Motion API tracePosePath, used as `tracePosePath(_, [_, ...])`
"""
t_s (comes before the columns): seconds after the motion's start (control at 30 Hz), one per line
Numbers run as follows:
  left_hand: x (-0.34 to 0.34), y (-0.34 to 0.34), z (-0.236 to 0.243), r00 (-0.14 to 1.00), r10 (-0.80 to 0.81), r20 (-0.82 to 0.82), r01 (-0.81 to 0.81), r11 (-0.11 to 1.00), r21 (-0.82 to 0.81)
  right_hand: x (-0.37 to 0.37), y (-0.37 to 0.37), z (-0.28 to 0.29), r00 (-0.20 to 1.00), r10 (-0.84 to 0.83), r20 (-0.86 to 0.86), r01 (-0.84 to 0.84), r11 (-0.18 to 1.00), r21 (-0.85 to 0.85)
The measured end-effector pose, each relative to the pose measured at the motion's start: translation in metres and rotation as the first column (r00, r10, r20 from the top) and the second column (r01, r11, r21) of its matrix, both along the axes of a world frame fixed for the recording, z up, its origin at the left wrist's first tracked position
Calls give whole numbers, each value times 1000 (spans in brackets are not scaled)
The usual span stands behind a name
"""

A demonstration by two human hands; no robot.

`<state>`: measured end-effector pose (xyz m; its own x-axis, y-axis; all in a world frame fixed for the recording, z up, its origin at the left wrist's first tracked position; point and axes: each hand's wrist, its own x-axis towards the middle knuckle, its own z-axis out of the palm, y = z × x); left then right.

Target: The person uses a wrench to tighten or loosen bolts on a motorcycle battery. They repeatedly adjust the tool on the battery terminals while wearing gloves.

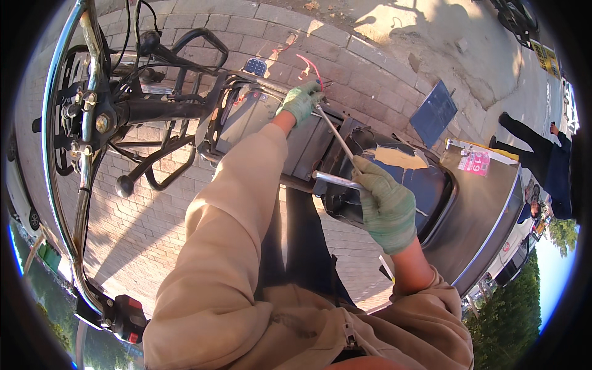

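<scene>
My right hand (387, 203), in a green work glove, is closed round the handle of a T-handle socket wrench (336, 132). The wrench's long metal shaft slants up and left to my left hand. My left hand (300, 102), gloved the same way, reaches over the battery compartment of a cargo tricycle to its far edge. Its fingers are bent together at the tip of the wrench; what they pinch is hidden. Just beyond them a red cable (310, 63) curls up. A dark battery box (250, 114) sits in the frame left of my left hand.
The torn black seat (394, 176) shows yellow foam. Handlebars (89, 117) rise at the left, and the cargo bed (472, 216) lies at the right. A blue flat panel (435, 114) stands beyond the seat on the brick paving (259, 28). A person in dark clothes (549, 160) is at the far right.
</scene>
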<state>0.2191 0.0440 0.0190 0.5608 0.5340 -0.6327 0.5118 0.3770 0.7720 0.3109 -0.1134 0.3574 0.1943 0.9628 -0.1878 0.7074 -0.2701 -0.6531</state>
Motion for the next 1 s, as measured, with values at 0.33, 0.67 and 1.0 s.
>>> tracePosePath(0.33, [29, 78, -33, 895, 424, 138, -347, 857, -381, 10, -34, -16, 753, -554, -356, 517, 832, -200])
tracePosePath(0.67, [8, 90, -19, 771, 599, 216, -515, 786, -342, 12, -29, -19, 736, -596, -322, 507, 800, -321])
tracePosePath(1.0, [-206, -134, -34, 717, 598, -359, -613, 786, 85, -12, -34, -51, 842, -425, -334, 380, 905, -194])
